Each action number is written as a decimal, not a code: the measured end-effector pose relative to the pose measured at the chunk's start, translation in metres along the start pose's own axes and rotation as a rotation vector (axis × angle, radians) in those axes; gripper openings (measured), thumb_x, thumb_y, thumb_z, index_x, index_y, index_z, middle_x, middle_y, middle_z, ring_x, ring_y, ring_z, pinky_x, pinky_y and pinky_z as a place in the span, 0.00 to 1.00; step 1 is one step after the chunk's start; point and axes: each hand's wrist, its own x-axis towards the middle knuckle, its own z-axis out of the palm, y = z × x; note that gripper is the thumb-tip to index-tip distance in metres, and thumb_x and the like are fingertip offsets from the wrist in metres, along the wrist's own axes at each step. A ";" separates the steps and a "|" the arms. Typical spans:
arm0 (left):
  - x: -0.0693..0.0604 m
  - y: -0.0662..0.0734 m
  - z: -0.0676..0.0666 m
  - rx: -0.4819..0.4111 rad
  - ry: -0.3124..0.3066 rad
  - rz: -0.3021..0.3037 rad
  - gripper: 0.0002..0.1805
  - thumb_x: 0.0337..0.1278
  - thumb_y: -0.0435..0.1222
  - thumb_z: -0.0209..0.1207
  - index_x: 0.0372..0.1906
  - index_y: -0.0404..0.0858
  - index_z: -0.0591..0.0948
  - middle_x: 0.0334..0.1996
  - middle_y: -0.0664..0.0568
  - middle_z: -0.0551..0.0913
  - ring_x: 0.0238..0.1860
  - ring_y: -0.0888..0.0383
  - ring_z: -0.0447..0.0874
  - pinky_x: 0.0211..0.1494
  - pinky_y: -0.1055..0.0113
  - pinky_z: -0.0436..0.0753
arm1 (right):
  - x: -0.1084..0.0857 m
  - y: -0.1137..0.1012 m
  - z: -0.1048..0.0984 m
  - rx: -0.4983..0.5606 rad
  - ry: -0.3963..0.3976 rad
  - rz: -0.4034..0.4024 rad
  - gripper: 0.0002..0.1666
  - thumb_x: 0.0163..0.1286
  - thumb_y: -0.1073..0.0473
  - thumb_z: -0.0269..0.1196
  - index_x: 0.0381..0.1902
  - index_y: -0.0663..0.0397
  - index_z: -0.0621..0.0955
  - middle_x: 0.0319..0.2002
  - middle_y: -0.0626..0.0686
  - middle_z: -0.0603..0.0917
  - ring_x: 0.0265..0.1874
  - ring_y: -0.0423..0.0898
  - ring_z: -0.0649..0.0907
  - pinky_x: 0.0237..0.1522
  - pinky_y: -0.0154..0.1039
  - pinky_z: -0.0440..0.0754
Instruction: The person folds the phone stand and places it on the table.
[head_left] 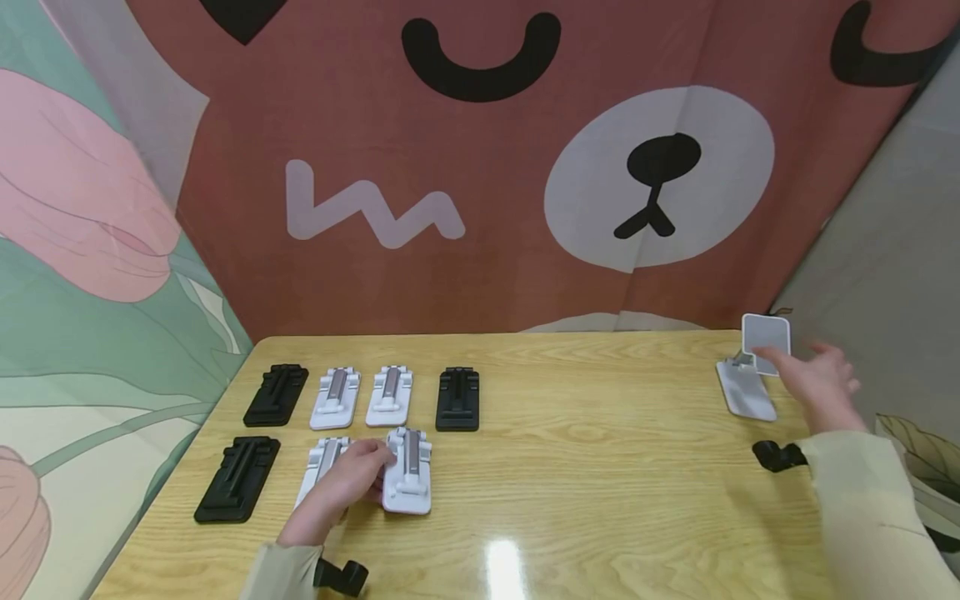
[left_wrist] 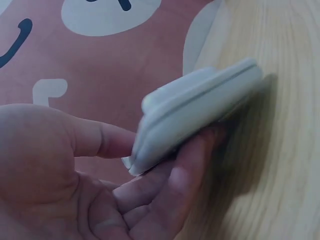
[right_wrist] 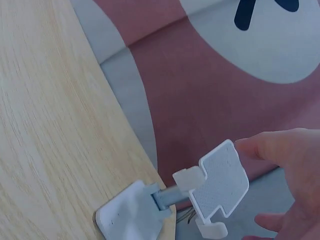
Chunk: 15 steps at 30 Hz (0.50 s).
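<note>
In my left hand [head_left: 352, 477] I pinch a folded white phone stand [head_left: 408, 479] with a grey bar down its middle. The left wrist view shows this stand [left_wrist: 195, 110] tilted, with the thumb on one side, fingers underneath, and a shadow on the wood. At the table's far right corner an unfolded white phone stand [head_left: 746, 392] has its plate raised on an arm above its base. My right hand [head_left: 821, 383] is beside that plate [right_wrist: 222, 180], fingers spread. Its thumb tip is at the plate's edge; whether it touches I cannot tell.
Another folded white stand [head_left: 324, 462] lies partly behind my left hand. Folded black stands [head_left: 276, 394] [head_left: 237, 479] [head_left: 457, 400] and white ones [head_left: 336, 398] [head_left: 389, 396] lie in rows on the wooden table [head_left: 600, 467]. A bear-print cloth [head_left: 495, 283] hangs behind the table.
</note>
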 end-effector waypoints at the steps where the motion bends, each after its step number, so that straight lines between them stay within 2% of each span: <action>1: 0.000 -0.001 0.000 0.009 -0.003 -0.002 0.15 0.72 0.32 0.49 0.50 0.23 0.78 0.31 0.43 0.79 0.31 0.52 0.79 0.33 0.60 0.83 | 0.002 0.002 0.000 0.002 -0.010 0.002 0.66 0.68 0.28 0.57 0.80 0.67 0.41 0.75 0.77 0.38 0.71 0.76 0.44 0.64 0.73 0.55; 6: 0.001 -0.004 -0.001 0.054 -0.013 -0.018 0.18 0.71 0.33 0.51 0.55 0.22 0.77 0.33 0.44 0.80 0.31 0.52 0.80 0.34 0.59 0.84 | 0.010 0.011 -0.001 0.017 -0.073 -0.009 0.67 0.69 0.28 0.56 0.79 0.69 0.39 0.75 0.77 0.35 0.72 0.77 0.40 0.67 0.74 0.50; 11: 0.002 -0.006 -0.006 0.101 -0.019 -0.012 0.18 0.67 0.33 0.55 0.53 0.22 0.79 0.33 0.44 0.81 0.32 0.52 0.81 0.34 0.58 0.85 | 0.016 0.020 0.002 0.045 -0.138 -0.037 0.65 0.72 0.32 0.54 0.76 0.76 0.35 0.74 0.80 0.35 0.72 0.78 0.43 0.68 0.72 0.51; 15: 0.003 -0.008 -0.008 0.124 -0.009 -0.009 0.18 0.64 0.32 0.58 0.52 0.22 0.77 0.35 0.42 0.80 0.33 0.52 0.81 0.34 0.59 0.86 | 0.022 0.023 0.003 0.030 -0.189 -0.028 0.65 0.73 0.31 0.51 0.74 0.79 0.35 0.74 0.81 0.37 0.71 0.78 0.47 0.68 0.71 0.54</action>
